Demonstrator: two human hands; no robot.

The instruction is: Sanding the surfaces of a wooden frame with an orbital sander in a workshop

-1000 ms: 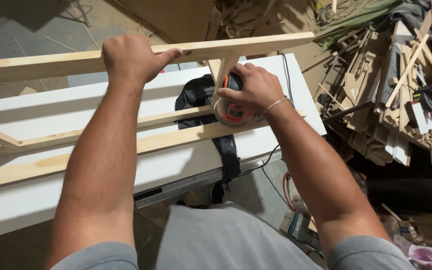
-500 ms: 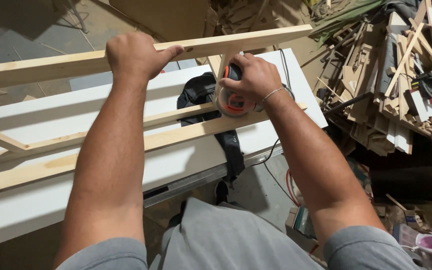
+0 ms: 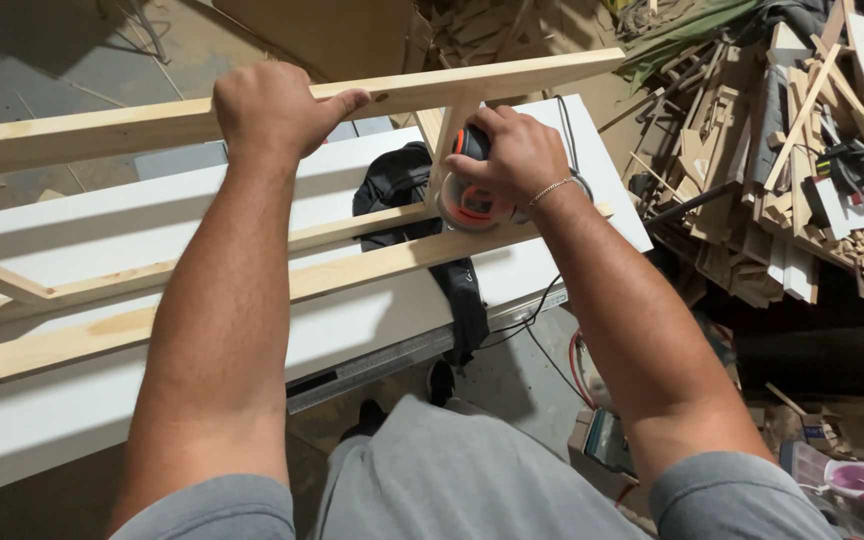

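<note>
Little has shifted: left hand (image 3: pixel 270 110) still clamps wooden frame's top rail (image 3: pixel 102 128), running left-right above the white desk (image 3: pixel 202 345). Right hand (image 3: pixel 514 152), nearer the upright, wraps orange sander (image 3: pixel 467 200).

One head-worn camera looks steeply down, close over the white table (image 3: pixel 152 400) and floor.

Bare forearms, both uncovered from the short grey sleeves down. Grey T-shirt, same cloth across the chest at the bottom of the view. Thin silver chain bracelet (image 3: pixel 550 188) around the wrist of the right hand (image 3: pixel 512 150). Nothing worn on the left hand (image 3: pixel 272 108). Dark shoes below.
</note>
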